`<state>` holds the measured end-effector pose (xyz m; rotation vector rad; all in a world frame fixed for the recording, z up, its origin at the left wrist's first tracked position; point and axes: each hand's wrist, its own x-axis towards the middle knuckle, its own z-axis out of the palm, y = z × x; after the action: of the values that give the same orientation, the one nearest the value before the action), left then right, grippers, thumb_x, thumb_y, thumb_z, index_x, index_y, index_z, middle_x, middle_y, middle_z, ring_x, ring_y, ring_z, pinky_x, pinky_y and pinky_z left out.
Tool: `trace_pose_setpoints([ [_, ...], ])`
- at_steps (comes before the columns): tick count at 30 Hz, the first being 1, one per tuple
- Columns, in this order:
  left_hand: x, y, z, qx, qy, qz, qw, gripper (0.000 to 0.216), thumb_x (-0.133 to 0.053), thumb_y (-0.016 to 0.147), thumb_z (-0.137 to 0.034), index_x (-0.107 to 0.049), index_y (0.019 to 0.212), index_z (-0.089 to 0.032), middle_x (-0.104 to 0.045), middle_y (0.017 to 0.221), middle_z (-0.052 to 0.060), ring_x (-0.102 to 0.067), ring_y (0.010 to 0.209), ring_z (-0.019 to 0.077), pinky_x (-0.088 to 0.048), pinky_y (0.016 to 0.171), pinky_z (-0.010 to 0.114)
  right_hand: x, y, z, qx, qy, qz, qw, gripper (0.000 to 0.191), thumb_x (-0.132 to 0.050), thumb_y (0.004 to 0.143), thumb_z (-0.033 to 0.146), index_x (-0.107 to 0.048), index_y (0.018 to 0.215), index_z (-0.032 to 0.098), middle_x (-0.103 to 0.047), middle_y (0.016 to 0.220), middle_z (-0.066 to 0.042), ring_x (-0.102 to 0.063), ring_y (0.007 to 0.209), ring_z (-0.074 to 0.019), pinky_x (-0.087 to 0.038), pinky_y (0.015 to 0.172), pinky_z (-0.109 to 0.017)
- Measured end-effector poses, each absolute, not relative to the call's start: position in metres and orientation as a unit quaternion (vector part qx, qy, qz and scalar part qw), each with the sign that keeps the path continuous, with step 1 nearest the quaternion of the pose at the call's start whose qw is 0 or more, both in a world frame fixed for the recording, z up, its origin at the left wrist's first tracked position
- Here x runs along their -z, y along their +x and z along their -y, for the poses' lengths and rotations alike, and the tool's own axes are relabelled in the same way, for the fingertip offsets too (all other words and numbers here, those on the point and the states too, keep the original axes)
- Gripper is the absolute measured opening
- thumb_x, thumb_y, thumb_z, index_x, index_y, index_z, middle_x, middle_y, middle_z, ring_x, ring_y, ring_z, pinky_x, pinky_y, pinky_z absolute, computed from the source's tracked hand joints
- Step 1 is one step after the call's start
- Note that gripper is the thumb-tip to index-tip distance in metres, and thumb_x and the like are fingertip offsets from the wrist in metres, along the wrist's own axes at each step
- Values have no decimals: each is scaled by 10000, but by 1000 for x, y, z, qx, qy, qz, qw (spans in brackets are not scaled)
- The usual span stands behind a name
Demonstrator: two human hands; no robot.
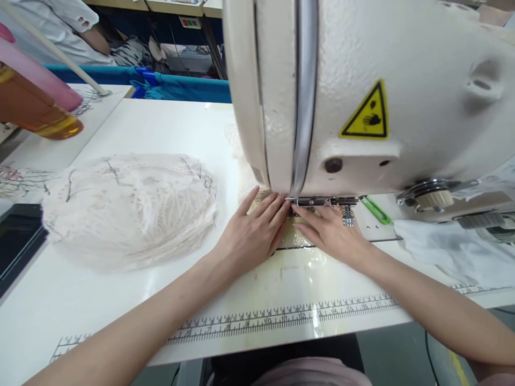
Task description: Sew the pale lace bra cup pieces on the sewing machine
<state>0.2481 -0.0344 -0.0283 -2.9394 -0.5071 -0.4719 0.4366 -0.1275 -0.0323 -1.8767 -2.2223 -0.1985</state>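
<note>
My left hand (254,231) lies flat, fingers stretched forward, on a pale lace-like fabric (246,174) beside the sewing machine's needle area. My right hand (338,236) rests on the machine bed, just right of the left one, its thumb and index finger extended towards the presser foot and the left fingertips. Its other fingers are partly hidden by the metal parts below the sewing machine (358,59) head. The needle and most of the fabric under the head are out of sight. Left of my hands lies a pale lace piece (132,214) with dark loose threads.
A green snipper-like tool (376,210) lies right of the needle area, near white cloth (450,249). A ruler strip (281,320) runs along the front edge. At left are a black phone-like object (18,241) and bottles (40,107). Another person's sleeve (76,13) shows behind.
</note>
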Motion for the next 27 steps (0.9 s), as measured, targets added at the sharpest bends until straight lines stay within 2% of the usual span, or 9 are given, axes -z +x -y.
trace_pose_setpoints([
  [4, 29, 249, 35, 165, -969, 176, 41, 421, -412, 967, -224, -566, 1340, -103, -649, 1278, 145, -562, 1256, 307, -342, 1142, 548, 35, 433, 130, 93, -656, 742, 98, 418, -360, 1014, 430, -607, 1303, 255, -715, 994, -90, -649, 875, -258, -439, 942, -492],
  [8, 30, 249, 35, 160, -970, 174, 64, 414, -415, 966, -224, -583, 1310, -67, -639, 1286, 165, -558, 1257, 315, -347, 1139, 542, 39, 435, 133, 132, -659, 733, 104, 400, -409, 1003, 435, -613, 1305, 270, -721, 931, -69, -636, 767, -221, -419, 951, -484],
  [13, 27, 248, 37, 161, -968, 184, 60, 422, -435, 958, -225, -566, 1343, -110, -647, 1282, 136, -551, 1265, 300, -337, 1148, 540, 39, 442, 134, 140, -646, 743, 102, 397, -404, 1013, 423, -602, 1324, 274, -735, 860, -69, -648, 786, -217, -443, 845, -429],
  [17, 26, 247, 38, 173, -966, 181, 71, 419, -461, 949, -222, -571, 1342, -125, -646, 1289, 126, -566, 1245, 292, -359, 1137, 534, 36, 449, 133, 129, -629, 756, 130, 347, -413, 1010, 401, -707, 1161, 296, -740, 842, -58, -658, 797, -215, -435, 736, -364],
  [19, 25, 245, 38, 183, -964, 176, 82, 406, -488, 940, -215, -586, 1325, -128, -658, 1271, 121, -575, 1232, 288, -376, 1129, 523, 34, 452, 132, 117, -622, 758, 160, 346, -429, 1001, 390, -755, 1036, 279, -739, 811, -48, -661, 797, -208, -436, 737, -352],
  [21, 24, 245, 39, 193, -960, 177, 96, 382, -508, 937, -217, -609, 1296, -134, -678, 1236, 112, -592, 1207, 281, -396, 1116, 511, 34, 454, 131, 112, -625, 750, 185, 353, -437, 995, 379, -766, 995, 252, -742, 812, -51, -662, 795, -208, -443, 751, -356],
  [23, 23, 244, 41, 198, -957, 180, 115, 351, -513, 941, -231, -633, 1258, -140, -693, 1209, 101, -617, 1164, 272, -423, 1095, 497, 35, 454, 131, 111, -629, 746, 186, 351, -433, 995, 377, -736, 1102, 236, -747, 868, -70, -662, 822, -221, -449, 760, -369],
  [25, 21, 244, 42, 201, -953, 178, 140, 322, -515, 946, -251, -655, 1208, -128, -700, 1195, 98, -641, 1114, 263, -452, 1067, 481, 37, 453, 132, 107, -630, 751, 164, 386, -414, 1004, 386, -646, 1270, 231, -743, 951, -96, -655, 896, -245, -451, 782, -391],
  [27, 19, 243, 42, 199, -952, 177, 155, 303, -514, 950, -261, -670, 1166, -117, -703, 1187, 99, -653, 1086, 256, -468, 1050, 472, 39, 451, 134, 95, -626, 762, 139, 413, -397, 1011, 396, -568, 1358, 251, -728, 1041, -107, -634, 986, -261, -446, 829, -414],
])
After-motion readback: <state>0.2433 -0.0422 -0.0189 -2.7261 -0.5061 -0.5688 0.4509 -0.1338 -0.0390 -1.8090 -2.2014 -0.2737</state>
